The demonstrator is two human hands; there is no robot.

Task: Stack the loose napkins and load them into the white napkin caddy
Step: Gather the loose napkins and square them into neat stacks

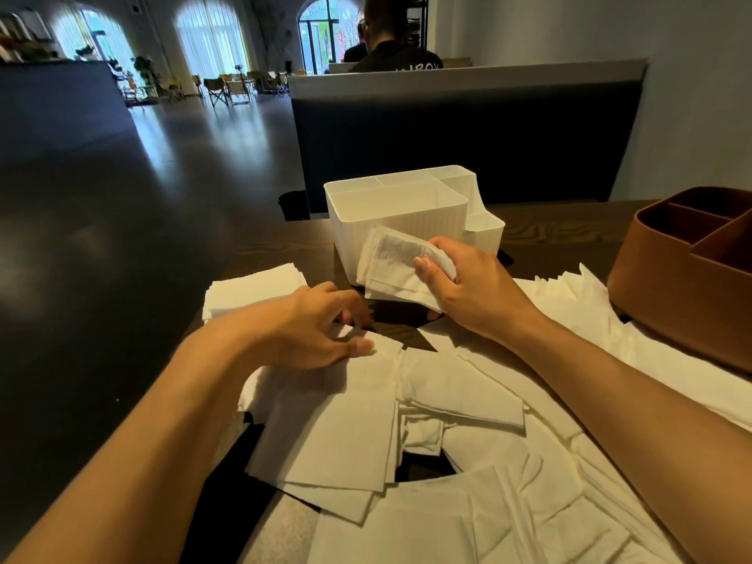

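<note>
Many loose white napkins [427, 433] lie scattered over the near half of the dark wooden table [549, 225]. A neat stack of napkins [252, 289] sits at the left. The white napkin caddy [390, 225] stands behind the hands, its large front compartment showing no napkins. My right hand [468, 287] grips a small bunch of napkins [394, 262], raised just in front of the caddy's wall. My left hand [313, 331] pinches the corner of a napkin [378, 348] that lies on the pile.
A brown divided caddy [687, 274] stands at the right edge, with more napkins beside it. Behind the table is a dark booth partition [468, 136], and a person sits beyond it. The table's left edge drops to open floor.
</note>
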